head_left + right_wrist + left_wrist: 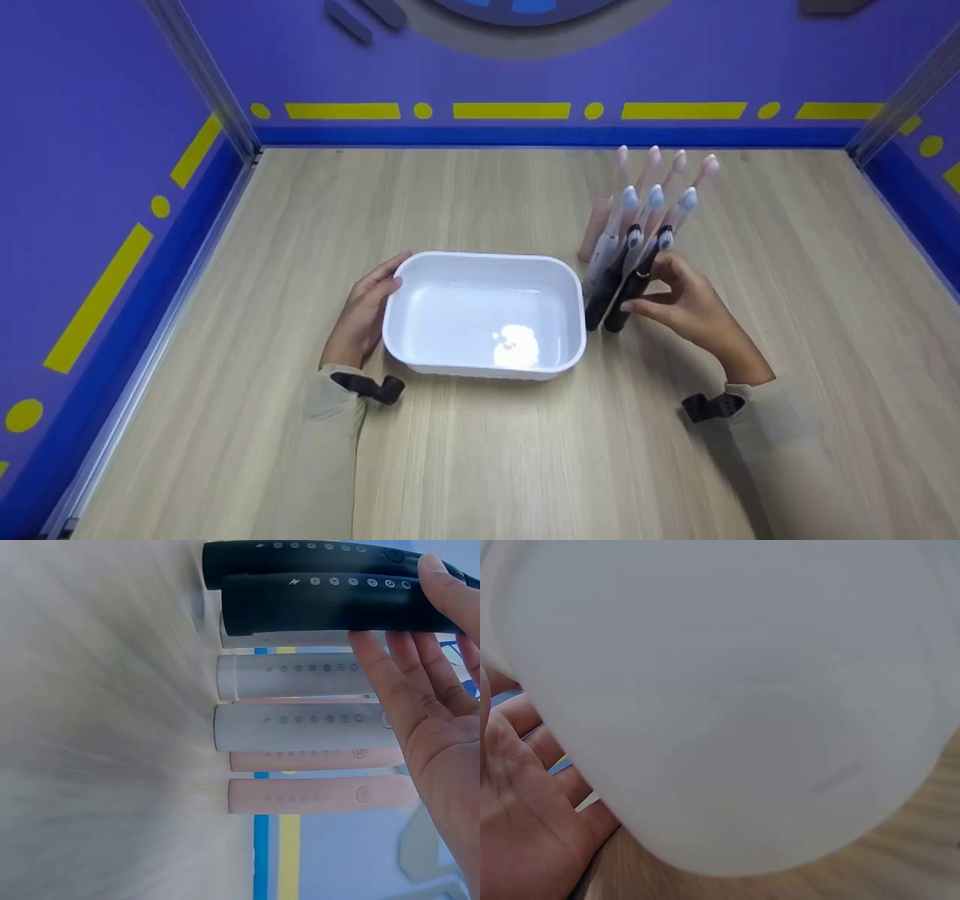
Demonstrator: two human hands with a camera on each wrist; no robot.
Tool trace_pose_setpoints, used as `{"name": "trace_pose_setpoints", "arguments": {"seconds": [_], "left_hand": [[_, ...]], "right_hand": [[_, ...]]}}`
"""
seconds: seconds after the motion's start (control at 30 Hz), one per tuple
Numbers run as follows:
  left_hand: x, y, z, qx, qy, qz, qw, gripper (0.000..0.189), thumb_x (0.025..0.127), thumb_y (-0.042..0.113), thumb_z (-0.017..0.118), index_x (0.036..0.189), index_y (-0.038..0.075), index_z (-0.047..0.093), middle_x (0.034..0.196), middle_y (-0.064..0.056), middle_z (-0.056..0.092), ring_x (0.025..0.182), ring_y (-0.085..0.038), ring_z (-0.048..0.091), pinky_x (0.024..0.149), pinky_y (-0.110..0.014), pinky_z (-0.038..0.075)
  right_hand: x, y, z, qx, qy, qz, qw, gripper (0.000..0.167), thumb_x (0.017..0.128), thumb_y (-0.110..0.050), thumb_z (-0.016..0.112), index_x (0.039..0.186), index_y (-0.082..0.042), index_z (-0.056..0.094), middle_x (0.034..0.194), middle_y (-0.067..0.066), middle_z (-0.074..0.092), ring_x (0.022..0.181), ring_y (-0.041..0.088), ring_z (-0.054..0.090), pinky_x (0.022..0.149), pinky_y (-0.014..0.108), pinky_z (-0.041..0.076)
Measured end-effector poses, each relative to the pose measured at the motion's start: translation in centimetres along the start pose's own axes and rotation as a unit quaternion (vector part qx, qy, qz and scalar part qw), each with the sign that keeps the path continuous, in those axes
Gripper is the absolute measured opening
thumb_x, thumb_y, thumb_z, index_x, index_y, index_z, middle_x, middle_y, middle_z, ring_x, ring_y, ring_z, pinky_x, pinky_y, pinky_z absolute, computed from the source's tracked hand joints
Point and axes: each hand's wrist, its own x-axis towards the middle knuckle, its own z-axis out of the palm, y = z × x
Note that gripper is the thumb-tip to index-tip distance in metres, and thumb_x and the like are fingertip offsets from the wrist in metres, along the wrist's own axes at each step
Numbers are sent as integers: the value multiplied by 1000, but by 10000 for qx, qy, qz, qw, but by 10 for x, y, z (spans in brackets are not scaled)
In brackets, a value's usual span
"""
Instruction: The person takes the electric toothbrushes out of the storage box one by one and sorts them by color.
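A white rectangular tub (pixel 450 322) stands in the middle of the table in the head view. My left hand (pixel 364 315) holds its left end, the thumb at the rim and the fingers along the outside wall. In the left wrist view the tub's wall (pixel 727 727) hides those fingertips. To the right of the tub, my right hand (pixel 697 304) grips the handle of a black electric toothbrush (pixel 634 292), which stands upright. Close beside it is a second black toothbrush (pixel 300 562). Behind these are several white toothbrushes (pixel 300 727) and pink toothbrushes (pixel 315 796), all upright.
The wooden table (pixel 480 457) reaches back to a blue wall (pixel 360 75) with yellow marks. Another blue wall (pixel 67 187) borders the left side. The toothbrush group stands right up against the tub's right end.
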Motion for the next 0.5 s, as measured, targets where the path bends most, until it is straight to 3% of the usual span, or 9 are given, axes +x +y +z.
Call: {"name": "trace_pose_setpoints", "arguments": {"seconds": [0.5], "left_hand": [[-1, 0, 1, -26, -2, 40, 10000, 49, 96, 5, 45, 144, 5, 42, 152, -6, 40, 138, -19, 40, 112, -29, 37]], "right_hand": [[-2, 7, 3, 62, 113, 181, 9998, 47, 70, 20, 72, 109, 14, 47, 102, 0, 64, 94, 9, 64, 75, 23, 58]]}}
